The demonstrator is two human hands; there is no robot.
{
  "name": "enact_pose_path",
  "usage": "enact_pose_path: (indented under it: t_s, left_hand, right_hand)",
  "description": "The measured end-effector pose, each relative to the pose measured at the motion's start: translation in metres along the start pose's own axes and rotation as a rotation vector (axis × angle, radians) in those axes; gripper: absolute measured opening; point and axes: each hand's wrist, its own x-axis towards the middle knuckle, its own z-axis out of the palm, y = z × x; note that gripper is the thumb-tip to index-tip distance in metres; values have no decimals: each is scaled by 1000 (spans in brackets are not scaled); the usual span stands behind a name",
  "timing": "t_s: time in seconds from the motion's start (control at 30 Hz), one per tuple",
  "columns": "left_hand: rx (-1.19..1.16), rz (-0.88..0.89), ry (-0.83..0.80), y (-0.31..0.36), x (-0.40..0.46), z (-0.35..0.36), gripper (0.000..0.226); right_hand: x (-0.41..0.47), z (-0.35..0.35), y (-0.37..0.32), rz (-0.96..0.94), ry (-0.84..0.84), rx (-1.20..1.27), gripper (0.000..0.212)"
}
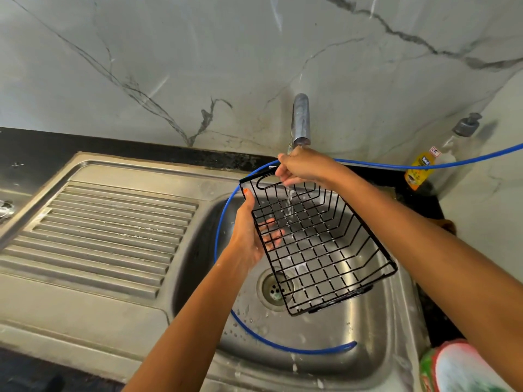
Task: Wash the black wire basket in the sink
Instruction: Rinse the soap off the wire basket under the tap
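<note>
While water ran from the steel tap (301, 120) at the upper centre of the frame, the black wire basket (317, 241) was held tilted above the basin of the stainless sink (396, 321), its far end raised toward the spout and its near end dipping over the drain (276, 290). That slope probably let the stream run down the mesh and off into the basin. The left hand (249, 230) cradled the basket's left side wall, thumb along the rim and fingers spread flat behind the wires, bearing the weight rather than clenching. The right hand (300, 168), just under the spout, curled over the top rail near the cut-out handle, seemingly steadying it. A blue hose (223, 219) looped round the basin behind the basket and trailed off to the right edge of the frame. A yellow soap bottle (421, 168) stood in the corner at right; the ribbed drainboard (113, 227) filled the left.
</note>
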Motion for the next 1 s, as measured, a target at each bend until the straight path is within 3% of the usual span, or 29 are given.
enact_pose_path:
  t_s: [0.07, 0.23, 0.33, 0.43, 0.63, 0.77, 1.0]
  left_hand:
    - [-16, -14, 17, 0, 4, -3, 54]
    - [-9, -6, 7, 2, 0, -4, 68]
    - [-9, 5, 18, 3, -3, -5, 59]
    - [-8, -6, 10, 1, -2, -6, 73]
    - [3, -15, 7, 1, 0, -8, 80]
    - [8, -18, 16, 2, 2, -9, 68]
    - [19, -25, 16, 1, 2, -9, 79]
  right_hand:
    - [-2, -2, -1, 8, -28, -12, 42]
    - [-4, -1, -4, 27, -72, -24, 43]
    - [-6, 1, -5, -15, -56, -9, 43]
    - [-9, 2, -4, -47, -57, 24, 42]
    - [-7, 7, -1, -57, -62, 39, 41]
    - [-7, 6, -1, -54, -65, 47, 41]
    - [-6, 6, 0, -60, -63, 20, 40]
